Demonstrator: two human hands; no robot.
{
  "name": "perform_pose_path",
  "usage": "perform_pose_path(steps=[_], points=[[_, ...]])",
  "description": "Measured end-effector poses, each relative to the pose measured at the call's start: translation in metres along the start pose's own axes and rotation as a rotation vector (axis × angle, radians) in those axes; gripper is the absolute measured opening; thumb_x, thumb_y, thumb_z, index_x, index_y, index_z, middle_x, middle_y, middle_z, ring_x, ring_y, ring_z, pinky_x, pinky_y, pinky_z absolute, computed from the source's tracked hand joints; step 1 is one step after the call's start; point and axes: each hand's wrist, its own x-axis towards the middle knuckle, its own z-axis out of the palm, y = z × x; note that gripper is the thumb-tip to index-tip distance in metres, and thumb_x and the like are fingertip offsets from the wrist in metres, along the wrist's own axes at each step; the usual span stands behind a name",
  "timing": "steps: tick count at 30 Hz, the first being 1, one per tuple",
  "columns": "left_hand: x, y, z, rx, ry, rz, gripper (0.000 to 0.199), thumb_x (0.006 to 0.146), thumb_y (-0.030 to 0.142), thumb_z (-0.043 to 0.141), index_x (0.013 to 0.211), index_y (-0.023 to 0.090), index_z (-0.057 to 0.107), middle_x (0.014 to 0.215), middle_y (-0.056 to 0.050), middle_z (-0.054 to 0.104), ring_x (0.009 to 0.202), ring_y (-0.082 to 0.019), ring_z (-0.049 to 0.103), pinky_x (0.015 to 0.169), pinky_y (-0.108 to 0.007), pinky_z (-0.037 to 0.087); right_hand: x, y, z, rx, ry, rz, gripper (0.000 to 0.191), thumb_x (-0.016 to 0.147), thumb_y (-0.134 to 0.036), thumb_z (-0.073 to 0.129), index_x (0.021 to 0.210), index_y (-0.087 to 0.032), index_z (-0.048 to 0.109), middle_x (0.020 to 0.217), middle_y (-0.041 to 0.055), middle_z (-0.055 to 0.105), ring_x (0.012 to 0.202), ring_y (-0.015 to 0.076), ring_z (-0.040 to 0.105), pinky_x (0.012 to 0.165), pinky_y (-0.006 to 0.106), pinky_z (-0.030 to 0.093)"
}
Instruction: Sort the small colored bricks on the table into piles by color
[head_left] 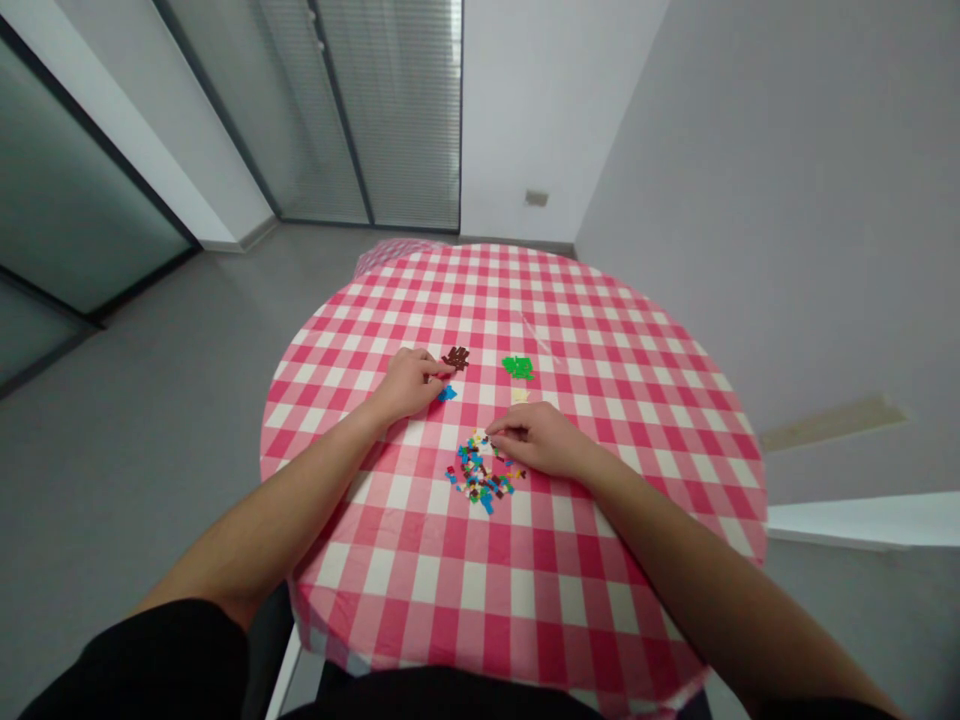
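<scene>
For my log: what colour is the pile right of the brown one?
Green pile, best in the head view.

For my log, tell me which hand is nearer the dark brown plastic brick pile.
Left. The left hand reaches beside the dark brown brick pile; the right hand lies farther off, at the mixed brick heap.

Left hand (409, 385) beside brown bricks (454, 358); right hand (536, 442) seemingly touching a mixed brick pile (480, 475).
</scene>
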Motion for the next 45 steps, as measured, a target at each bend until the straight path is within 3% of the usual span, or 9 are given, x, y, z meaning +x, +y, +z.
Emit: perform_pose_path(steps=[5, 10, 14, 22, 27, 45], points=[[0.000, 0.001, -0.002, -0.050, 0.015, -0.032, 0.033, 0.078, 0.019, 0.059, 0.106, 0.024, 0.076, 0.078, -0.006, 0.067, 0.077, -0.021, 0.060, 0.081, -0.039, 0.046, 0.000, -0.010, 0.006, -0.146, -0.038, -0.116, 0.021, 0.088, -0.021, 0.059, 0.101, -0.019, 0.075, 0.083, 0.0063, 0.071, 0.074, 0.0159, 0.061, 0.066, 0.026, 0.041], [-0.001, 0.001, -0.004, -0.157, 0.049, -0.061, 0.025, 0.076, 0.019, 0.057, 0.087, 0.020, 0.079, 0.076, -0.005, 0.069, 0.076, -0.021, 0.061, 0.081, -0.037, 0.049, 0.001, -0.023, 0.016, -0.288, -0.118, -0.212, 0.023, 0.094, -0.027, 0.056, 0.105, -0.020, 0.074, 0.084, 0.0066, 0.065, 0.076, 0.0160, 0.057, 0.062, 0.025, 0.035], [-0.001, 0.004, -0.007, -0.236, 0.054, -0.086, 0.028, 0.075, 0.017, 0.052, 0.084, 0.018, 0.078, 0.077, -0.005, 0.072, 0.077, -0.021, 0.064, 0.080, -0.036, 0.050, 0.001, -0.027, 0.021, -0.391, -0.157, -0.240, 0.024, 0.096, -0.026, 0.051, 0.106, -0.021, 0.073, 0.085, 0.0067, 0.064, 0.076, 0.0162, 0.054, 0.060, 0.027, 0.031], [-0.002, -0.004, -0.011, -0.317, 0.123, -0.218, 0.024, 0.075, 0.021, 0.053, 0.080, 0.018, 0.076, 0.085, -0.006, 0.074, 0.080, -0.021, 0.067, 0.075, -0.032, 0.052, 0.002, -0.029, 0.020, -0.375, -0.192, -0.256, 0.022, 0.095, -0.024, 0.052, 0.100, -0.021, 0.073, 0.087, 0.0060, 0.064, 0.080, 0.0168, 0.055, 0.063, 0.027, 0.034], [-0.001, -0.011, -0.015, -0.302, 0.167, -0.324, 0.024, 0.072, 0.020, 0.052, 0.080, 0.017, 0.075, 0.079, -0.005, 0.074, 0.073, -0.020, 0.065, 0.065, -0.029, 0.049, 0.002, -0.027, 0.019, -0.330, -0.207, -0.243, 0.022, 0.094, -0.022, 0.052, 0.102, -0.019, 0.073, 0.090, 0.0066, 0.065, 0.082, 0.0171, 0.057, 0.064, 0.027, 0.036], [-0.003, -0.008, -0.015, -0.372, 0.132, -0.375, 0.022, 0.073, 0.023, 0.053, 0.079, 0.017, 0.073, 0.080, -0.006, 0.074, 0.073, -0.020, 0.066, 0.065, -0.028, 0.050, 0.000, -0.024, 0.007, -0.311, -0.200, -0.094, 0.017, 0.087, -0.026, 0.062, 0.099, -0.018, 0.072, 0.088, 0.0060, 0.065, 0.077, 0.0166, 0.057, 0.060, 0.026, 0.034]])
